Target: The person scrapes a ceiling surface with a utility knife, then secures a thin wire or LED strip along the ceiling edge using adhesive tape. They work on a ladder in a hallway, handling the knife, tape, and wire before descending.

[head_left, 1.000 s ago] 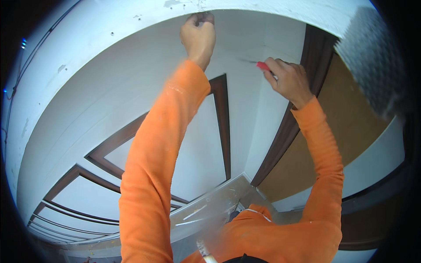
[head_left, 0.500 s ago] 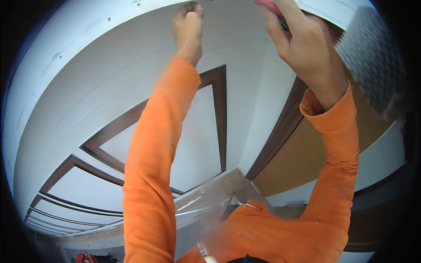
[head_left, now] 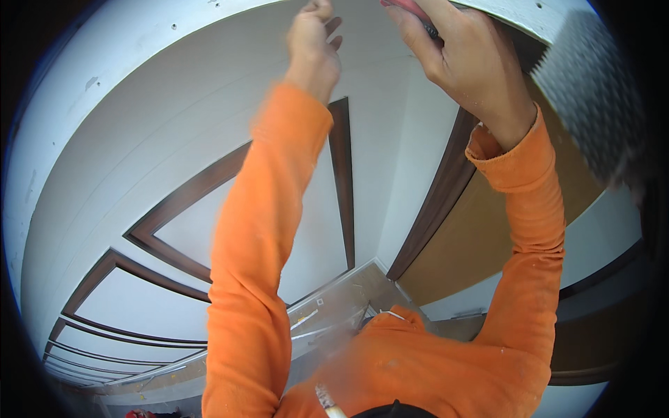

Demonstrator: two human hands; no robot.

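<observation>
Both my arms, in orange sleeves, reach up to a white ceiling edge (head_left: 230,5) at the top of the view. My left hand (head_left: 315,52) is raised close under it, its thumb and forefinger drawn together and the other fingers half curled. Whatever may be between those fingertips is cut off by the upper border. To the right, my right hand (head_left: 474,66) is closed around a tool with a red and black handle (head_left: 416,14). The tool's working end is out of view.
White wall panels with dark brown wood frames (head_left: 341,181) run along the left. A brown board (head_left: 481,237) stands at the right, and a blurred grey, rough-textured thing (head_left: 592,97) hangs close by. A lit cigarette (head_left: 327,400) shows below. Far down left is a person in red (head_left: 139,414).
My left hand has moved slightly up and right, its lower fingers loosening from a tighter fist. My right hand has shifted a little left and up with the red-handled tool.
</observation>
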